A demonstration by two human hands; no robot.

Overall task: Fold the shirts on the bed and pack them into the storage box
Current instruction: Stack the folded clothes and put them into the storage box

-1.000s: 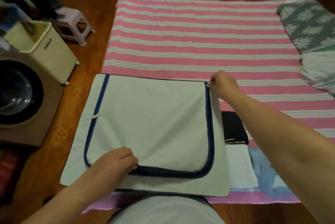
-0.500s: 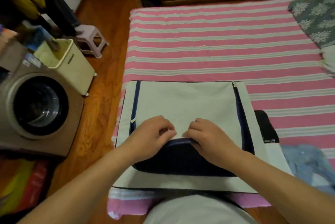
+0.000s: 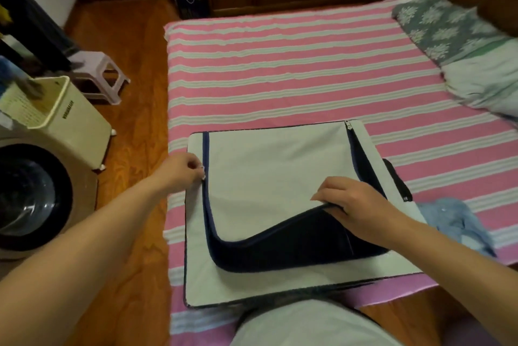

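Box lies flat on bed. Flap edge is gripped by right hand; zipper pull is pinched by left hand, beside it. Step: unzipping; pull is to be drawn further next. Shirt lies right of right hand.

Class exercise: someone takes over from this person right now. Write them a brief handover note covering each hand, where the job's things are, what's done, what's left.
Left hand: pinching the zipper pull on the left side of the storage box.
Right hand: gripping the lid flap, lifted at its near right edge.
The box lies flat on the bed, lid partly unzipped, dark interior showing.
Blue shirt lies crumpled to the right, a dark garment beside the box.
Done: the lid's near and right sides are open.
Left: finish unzipping, fold the shirts, pack them.
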